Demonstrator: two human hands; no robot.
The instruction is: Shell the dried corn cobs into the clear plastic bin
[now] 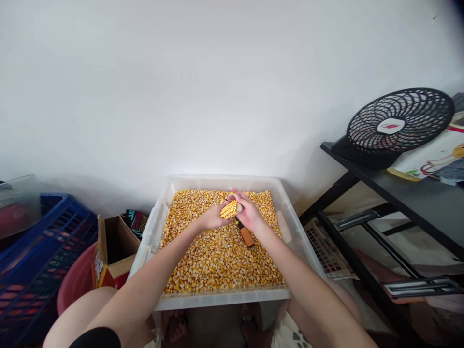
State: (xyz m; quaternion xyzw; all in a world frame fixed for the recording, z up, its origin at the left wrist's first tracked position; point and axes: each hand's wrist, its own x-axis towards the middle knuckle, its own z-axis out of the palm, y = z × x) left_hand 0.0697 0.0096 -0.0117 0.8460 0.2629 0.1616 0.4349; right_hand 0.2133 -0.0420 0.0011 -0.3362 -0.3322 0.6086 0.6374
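Observation:
A yellow corn cob (229, 210) with rows of kernels is held over a white plastic bin (224, 303) full of loose corn kernels (217, 263). My left hand (213, 217) is closed around the cob's left part. At its right end my right hand (249, 210) grips it, fingers bent over the far side. Just below the right hand is a tool with an orange-brown handle (247, 237) and a black neck. Its upper end is hidden by the hand, and I cannot tell whether it only lies on the kernels.
On the right, a black fan (400, 121) stands on a dark shelf (391, 193). To the left are an open cardboard box (119, 241), a red basin (78, 270) and a blue plastic crate (47, 256). A white wall (224, 96) rises behind the bin. My legs flank the bin.

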